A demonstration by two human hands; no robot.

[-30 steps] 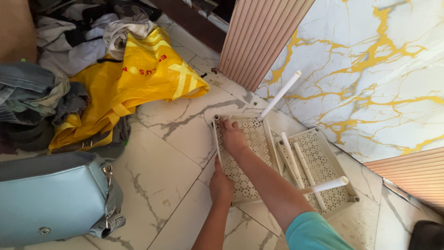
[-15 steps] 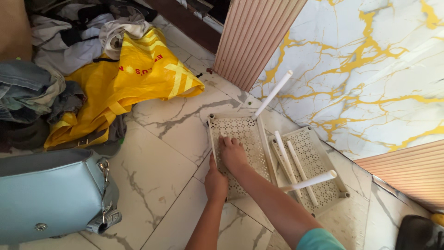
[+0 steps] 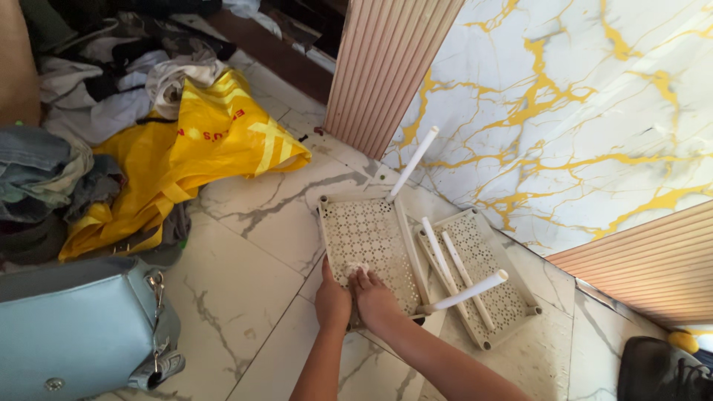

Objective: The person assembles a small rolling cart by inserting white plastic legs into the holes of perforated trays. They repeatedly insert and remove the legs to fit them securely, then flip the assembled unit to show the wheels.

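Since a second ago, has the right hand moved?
Yes: the right hand slid along the perforated panel to its near edge, beside the left hand.

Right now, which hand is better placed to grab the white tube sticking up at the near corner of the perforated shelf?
Probably the right hand: it rests on the perforated shelf on the side nearer the angled white tube. The left hand sits at the shelf's near edge, farther away, and would have to cross over.

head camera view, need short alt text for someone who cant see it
Two bare hands, left hand and right hand, press together on the near edge of a cream perforated plastic shelf lying on a marble floor. A yellow bag, clothes and a light blue handbag lie to the left.
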